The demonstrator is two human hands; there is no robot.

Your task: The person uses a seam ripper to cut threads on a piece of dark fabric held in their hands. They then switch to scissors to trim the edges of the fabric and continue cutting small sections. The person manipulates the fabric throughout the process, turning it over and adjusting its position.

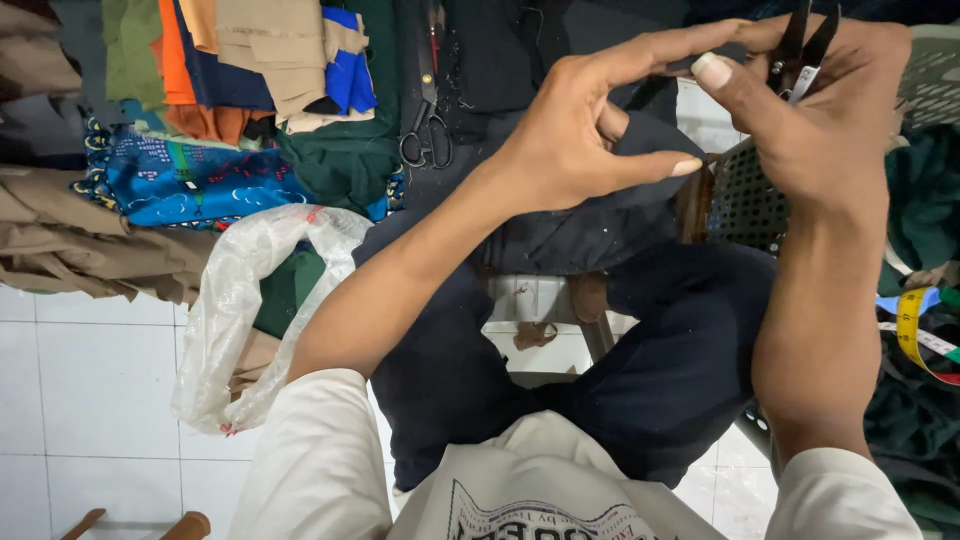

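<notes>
My right hand (830, 110) is raised at the upper right and grips small black thread snips (805, 45) whose blades point up. My left hand (590, 125) is lifted beside it, thumb and forefinger stretched toward the right hand's thumb, pinching something too thin to make out. Beneath both hands lies dark navy cloth (560, 230) over my lap. My dark trousers (660, 370) and pale shirt (520, 480) fill the bottom of the view.
Large black scissors (428, 125) lie on dark green cloth (350, 160). Folded fabrics in tan, orange and blue are stacked at top left, with a patterned blue cloth (190, 180). A clear plastic bag (240, 310) rests on white floor tiles (90, 380). A yellow tape measure (915, 330) lies right.
</notes>
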